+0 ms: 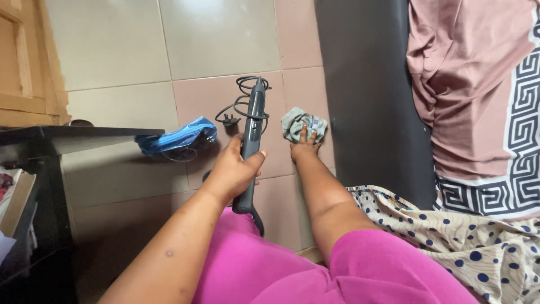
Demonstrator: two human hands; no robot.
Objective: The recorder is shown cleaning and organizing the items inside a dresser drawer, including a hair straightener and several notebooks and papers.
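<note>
The tiled floor (129,50) fills the upper and middle view, with beige and pink tiles. A dark upholstered panel (365,95) stands at the right of the floor, and a pink sheet with a grey key-pattern border (478,95) lies against it. A polka-dot cloth (467,242) spreads below the sheet, beside the person's pink-clad legs (270,270). A black shelf unit (45,169) occupies the left edge, below a wooden door (22,56).

The left hand (233,171) is clenched around the handle of a dark grey hair straightener (252,135). The straightener is held above the floor, its tip pointing away from the person. Its black cord (242,93) lies in loops on the pink tile near the tip, and the plug (229,119) rests on the floor just left of the barrel.

The right hand (305,147) is extended with fingers spread, pressing down on 1 small crumpled grey cloth (304,124) on the floor, just right of the straightener.

1 blue plastic bag (177,138) lies on the floor to the left of the left hand, near the shelf unit edge.
</note>
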